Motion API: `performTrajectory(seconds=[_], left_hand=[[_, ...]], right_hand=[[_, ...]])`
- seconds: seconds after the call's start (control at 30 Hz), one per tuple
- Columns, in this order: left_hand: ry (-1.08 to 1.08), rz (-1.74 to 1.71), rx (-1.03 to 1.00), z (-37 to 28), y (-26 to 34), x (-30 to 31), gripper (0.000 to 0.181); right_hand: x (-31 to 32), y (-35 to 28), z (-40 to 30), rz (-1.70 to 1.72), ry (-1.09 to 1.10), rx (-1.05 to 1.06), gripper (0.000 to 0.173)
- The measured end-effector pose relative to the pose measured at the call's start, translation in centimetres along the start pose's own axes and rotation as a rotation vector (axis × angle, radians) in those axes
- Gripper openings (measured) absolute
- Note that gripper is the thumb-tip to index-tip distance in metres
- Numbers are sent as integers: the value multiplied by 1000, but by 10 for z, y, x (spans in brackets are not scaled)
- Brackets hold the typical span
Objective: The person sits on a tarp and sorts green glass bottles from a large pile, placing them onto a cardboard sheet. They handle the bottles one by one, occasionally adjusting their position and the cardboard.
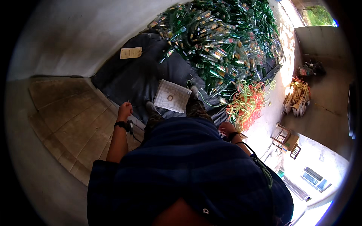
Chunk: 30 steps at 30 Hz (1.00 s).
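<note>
My left hand (125, 110) hangs at my left side with its fingers curled, above the line between the tan tiles and the black sheet. A tiny tip shows by its fingers, too small to name. My right hand (227, 129) is low at my right side, next to a tangle of red and yellow-green cord (245, 106); dim light hides whether it holds anything. Between my feet and just beyond them lies a square checked cushion (173, 96) with a flower design, on the black sheet (135, 76). A large heap of green glass bottles (220, 45) spreads ahead.
A tan rectangular piece with writing (131, 52) lies on the sheet near the pale wall (84, 31). Tan tiles (70, 118) cover the floor at left. At right are a tied bundle (297, 99), wooden chairs (285, 138) and a bright doorway area. Cables run from both wrists.
</note>
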<state>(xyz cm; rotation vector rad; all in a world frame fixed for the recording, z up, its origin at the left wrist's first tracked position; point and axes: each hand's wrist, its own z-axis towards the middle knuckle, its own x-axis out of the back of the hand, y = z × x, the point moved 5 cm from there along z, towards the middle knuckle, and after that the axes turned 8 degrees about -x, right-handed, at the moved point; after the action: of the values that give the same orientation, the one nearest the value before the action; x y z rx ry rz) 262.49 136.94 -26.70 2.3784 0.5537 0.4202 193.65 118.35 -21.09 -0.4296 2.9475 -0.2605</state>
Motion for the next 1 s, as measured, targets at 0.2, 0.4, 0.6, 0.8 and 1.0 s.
performTrajectory(seconds=[0.2, 0.4, 0.6, 0.8, 1.0], left_hand=[[28, 96, -7, 11, 39, -42, 22], [114, -13, 187, -29, 48, -101, 25], [93, -6, 35, -25, 84, -98, 28], [105, 38, -130, 38, 169, -66, 28], [56, 157, -435, 144, 249, -15, 27]], right_hand=[[-3, -140, 51, -84, 178, 50, 16], [58, -240, 132, 48, 55, 134, 25], [41, -283, 159, -173, 202, 30, 20], [-55, -320, 169, -255, 137, 104, 23], [-194, -310, 163, -541, 192, 272, 25]])
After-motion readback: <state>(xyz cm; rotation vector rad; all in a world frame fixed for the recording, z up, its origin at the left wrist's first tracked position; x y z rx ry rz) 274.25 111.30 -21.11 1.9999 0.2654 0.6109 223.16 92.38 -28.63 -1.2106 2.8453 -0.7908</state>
